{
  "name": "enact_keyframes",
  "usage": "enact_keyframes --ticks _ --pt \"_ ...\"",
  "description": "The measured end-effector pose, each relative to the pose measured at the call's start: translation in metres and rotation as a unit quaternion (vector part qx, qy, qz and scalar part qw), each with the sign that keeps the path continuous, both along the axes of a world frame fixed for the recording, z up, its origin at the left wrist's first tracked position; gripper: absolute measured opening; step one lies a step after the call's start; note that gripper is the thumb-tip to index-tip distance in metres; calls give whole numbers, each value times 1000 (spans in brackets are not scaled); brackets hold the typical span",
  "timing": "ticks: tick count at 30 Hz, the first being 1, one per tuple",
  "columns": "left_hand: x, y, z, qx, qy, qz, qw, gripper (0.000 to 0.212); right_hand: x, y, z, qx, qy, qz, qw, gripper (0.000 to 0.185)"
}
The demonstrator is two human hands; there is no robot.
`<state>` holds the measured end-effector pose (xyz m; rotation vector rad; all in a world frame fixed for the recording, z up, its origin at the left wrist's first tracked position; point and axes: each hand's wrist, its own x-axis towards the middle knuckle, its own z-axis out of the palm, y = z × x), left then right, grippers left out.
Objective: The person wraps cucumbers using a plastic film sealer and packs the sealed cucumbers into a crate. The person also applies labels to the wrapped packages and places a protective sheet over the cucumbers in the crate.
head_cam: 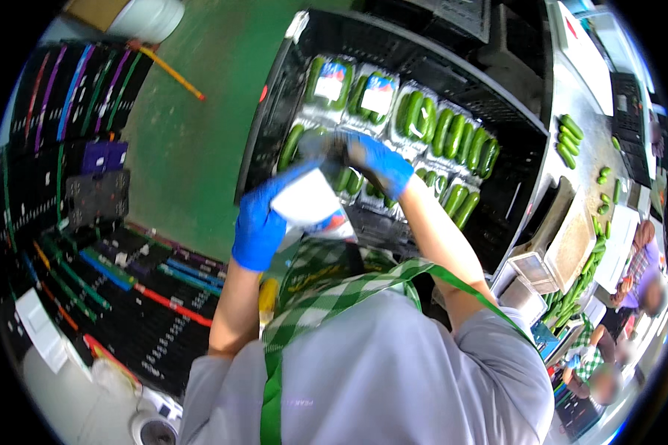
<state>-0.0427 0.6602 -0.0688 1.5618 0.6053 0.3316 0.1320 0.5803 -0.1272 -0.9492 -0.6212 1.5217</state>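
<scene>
A black plastic crate (423, 41) in front of me holds several clear packs of small cucumbers (414, 117); two packs at its far left carry printed labels (330, 80). My left hand (261, 222), in a blue glove, grips a stack of white labels (306, 200) with red and blue printing at the crate's near left corner. My right hand (376, 161), gloved in blue with dark fabric on the palm side, is over the packs in the left half of the crate. Its fingers are blurred, so whether they hold anything cannot be told.
Black crates with coloured rims (106, 272) stand stacked at the left and lower left. On the right a metal worktable (584, 156) bears loose cucumbers (569, 142) and an empty tilted tray (570, 245). Co-workers (637, 283) are farther right. A yellow stick (172, 72) crosses the green floor.
</scene>
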Motion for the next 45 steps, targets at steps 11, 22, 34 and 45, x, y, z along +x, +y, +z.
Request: enact_keyframes --ticks 11,22,34,45 --pt "29 -21 27 511 25 -191 838 56 -25 -85 56 -154 -27 -18 987 18" --pt "38 -49 -8 36 109 -119 986 70 -30 -94 38 -52 -107 -200 973 12" --pt "-4 -11 -9 23 285 -126 950 61 137 -67 -123 -166 -186 -397 883 17" --pt "-9 -11 -11 7 241 -147 959 58 124 -44 -115 -281 -662 -317 618 34"
